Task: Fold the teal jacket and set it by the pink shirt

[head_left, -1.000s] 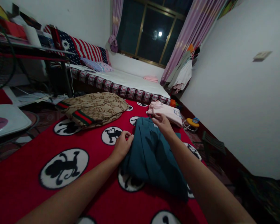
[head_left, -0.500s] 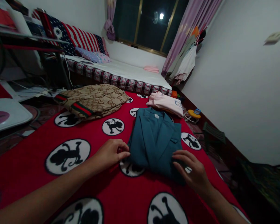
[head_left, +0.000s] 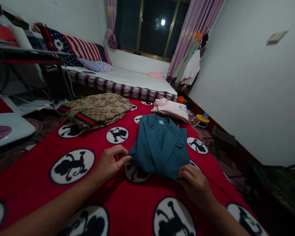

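Observation:
A teal blazer (head_left: 159, 144) lies folded on a red blanket (head_left: 95, 193) with black-and-white monkey prints. Its lapels and collar label face up. My left hand (head_left: 113, 159) pinches the blazer's near left corner between thumb and fingers, pulling the cloth out slightly. At the near right corner, my right hand (head_left: 193, 182) has its fingers closed over the edge; its thumb is partly hidden. Just beyond the blazer sits a folded pink garment (head_left: 170, 109). To the left rests a brown patterned garment (head_left: 98, 109) with green-and-red stripes.
A low bed (head_left: 132, 78) with a white top stands at the back. A cluttered desk (head_left: 27, 54) is on the left, by a white plastic seat (head_left: 12, 129). On the right are a yellow stool (head_left: 202, 118), a dark folding stool (head_left: 223, 137) and hanging clothes (head_left: 190, 67).
Both hands have closed on the blazer's near corners. The left corner is now drawn outward and the front edge looks slightly raised. The view has shifted a little.

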Demonstrator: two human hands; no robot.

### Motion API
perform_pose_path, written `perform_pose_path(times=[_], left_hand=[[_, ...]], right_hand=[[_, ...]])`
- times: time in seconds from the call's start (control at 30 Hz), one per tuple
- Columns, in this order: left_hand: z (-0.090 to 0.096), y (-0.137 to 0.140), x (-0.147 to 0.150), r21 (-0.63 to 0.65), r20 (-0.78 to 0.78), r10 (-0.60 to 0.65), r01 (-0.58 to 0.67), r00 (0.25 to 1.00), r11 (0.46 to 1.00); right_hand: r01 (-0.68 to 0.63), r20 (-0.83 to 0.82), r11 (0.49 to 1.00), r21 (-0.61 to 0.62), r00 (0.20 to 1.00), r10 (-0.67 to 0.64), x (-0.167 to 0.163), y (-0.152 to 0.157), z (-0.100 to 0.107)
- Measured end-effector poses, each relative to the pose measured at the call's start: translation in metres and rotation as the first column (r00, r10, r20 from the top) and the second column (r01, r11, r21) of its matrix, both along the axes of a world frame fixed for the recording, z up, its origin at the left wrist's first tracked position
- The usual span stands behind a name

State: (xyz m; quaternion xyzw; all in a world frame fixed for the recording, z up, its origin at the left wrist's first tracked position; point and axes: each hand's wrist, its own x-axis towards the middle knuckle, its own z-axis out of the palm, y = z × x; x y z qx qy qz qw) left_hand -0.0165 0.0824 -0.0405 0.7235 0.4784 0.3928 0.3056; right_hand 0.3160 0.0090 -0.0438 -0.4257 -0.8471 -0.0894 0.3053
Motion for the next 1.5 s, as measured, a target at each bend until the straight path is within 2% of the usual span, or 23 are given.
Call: perform_pose_path(times=[0.1, 0.13, 0.2, 0.3, 0.37, 0.43, 0.53, 0.6, 0.67, 0.7, 0.77, 0.83, 0.87, 0.93, 1.03, 1.1, 1.2, 1.33, 1.4, 1.5], left_hand=[[-0.003, -0.004, -0.009, -0.143, 0.036, 0.043, -0.038, 0.998, 0.989], [-0.005, -0.005, -0.012, -0.181, -0.002, 0.032, -0.032, 0.999, 0.983], [-0.007, -0.006, -0.016, -0.206, -0.143, -0.027, -0.003, 0.989, 0.979], [0.001, -0.003, -0.017, -0.121, -0.338, -0.037, -0.004, 0.94, 0.993], [0.011, 0.006, -0.013, -0.016, -0.349, 0.036, -0.044, 0.936, 0.999], [0.02, 0.02, -0.003, 0.039, -0.28, 0.078, -0.07, 0.957, 0.997], [0.025, 0.048, 0.022, -0.001, -0.192, 0.062, -0.063, 0.98, 0.998], [0.024, 0.065, 0.042, 0.01, -0.196, 0.052, -0.051, 0.979, 0.999], [0.022, 0.078, 0.061, 0.066, -0.213, 0.054, -0.041, 0.976, 0.997], [0.022, 0.082, 0.069, 0.103, -0.205, 0.064, -0.043, 0.977, 0.994], [0.02, 0.087, 0.082, 0.208, -0.152, 0.091, -0.058, 0.984, 0.976], [0.018, 0.09, 0.09, 0.343, -0.102, 0.095, -0.055, 0.99, 0.938], [0.017, 0.091, 0.092, 0.401, -0.106, 0.094, -0.044, 0.99, 0.915], [0.012, 0.094, 0.093, 0.429, -0.205, 0.126, -0.027, 0.971, 0.903], [0.006, 0.103, 0.091, 0.296, -0.437, 0.212, -0.083, 0.874, 0.952], [0.006, 0.109, 0.089, 0.233, -0.527, 0.234, -0.126, 0.817, 0.964], [0.009, 0.114, 0.088, 0.236, -0.531, 0.279, -0.177, 0.8, 0.955], [0.002, 0.111, 0.095, 0.193, -0.472, 0.28, -0.212, 0.836, 0.958], [-0.006, 0.107, 0.101, 0.19, -0.459, 0.27, -0.203, 0.847, 0.961], [-0.016, 0.101, 0.105, 0.226, -0.419, 0.281, -0.2, 0.864, 0.953]], right_hand=[[0.017, -0.046, 0.999, 0.042, 0.999, -0.015, 0.003, -0.001, 0.004], [0.023, -0.043, 1.0, 0.012, 0.999, -0.023, 0.003, -0.003, 0.005], [0.035, -0.018, 0.992, -0.124, 0.999, -0.037, 0.002, -0.006, 0.007], [0.072, -0.086, 0.938, -0.339, 0.991, -0.107, 0.003, -0.008, 0.014], [0.113, -0.2, 0.912, -0.395, 0.958, -0.205, 0.008, -0.001, 0.02], [0.198, -0.285, 0.896, -0.397, 0.902, -0.325, 0.018, 0.016, 0.023], [0.334, -0.357, 0.86, -0.385, 0.806, -0.473, 0.033, 0.057, 0.016], [0.39, -0.375, 0.825, -0.408, 0.753, -0.541, 0.038, 0.086, 0.008], [0.404, -0.366, 0.804, -0.437, 0.737, -0.569, 0.036, 0.108, 0.003], [0.385, -0.367, 0.809, -0.443, 0.746, -0.556, 0.033, 0.116, 0.002], [0.312, -0.417, 0.856, -0.411, 0.771, -0.481, 0.027, 0.124, 0.004], [0.286, -0.514, 0.915, -0.283, 0.761, -0.396, 0.023, 0.126, 0.006], [0.32, -0.556, 0.925, -0.205, 0.74, -0.379, 0.023, 0.125, 0.006], [0.424, -0.568, 0.894, -0.145, 0.704, -0.426, 0.026, 0.123, 0.003], [0.545, -0.389, 0.778, -0.311, 0.674, -0.628, 0.037, 0.122, -0.009], [0.601, -0.277, 0.708, -0.372, 0.656, -0.702, 0.045, 0.124, -0.016], [0.648, -0.287, 0.671, -0.361, 0.607, -0.741, 0.053, 0.13, -0.019], [0.616, -0.321, 0.593, -0.518, 0.502, -0.803, 0.058, 0.148, -0.015], [0.594, -0.323, 0.579, -0.559, 0.487, -0.812, 0.057, 0.16, -0.01], [0.562, -0.353, 0.626, -0.54, 0.524, -0.775, 0.051, 0.18, -0.004]])
